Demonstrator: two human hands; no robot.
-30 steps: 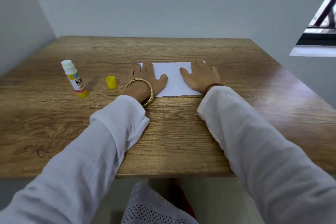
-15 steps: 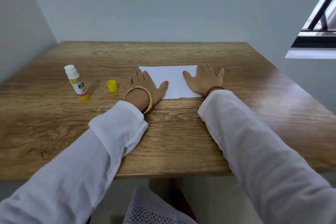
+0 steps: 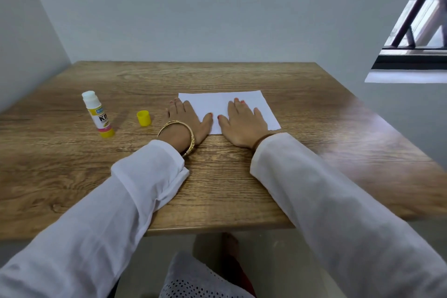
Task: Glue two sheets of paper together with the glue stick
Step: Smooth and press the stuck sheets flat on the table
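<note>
Flat: both hands (image 3: 244, 123) on paper (image 3: 217, 104).

A plain room, likely a home: wooden desk (image 3: 242, 80) in a bare grey-walled corner, barred window (image 3: 416, 31) at right.

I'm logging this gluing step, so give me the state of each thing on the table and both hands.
Glue stick: upright, uncapped.
Yellow cap: off, standing beside the stick.
Paper: flat on the table.
Left hand: open, flat at the paper's left edge.
Right hand: open, palm flat on the paper.
</note>
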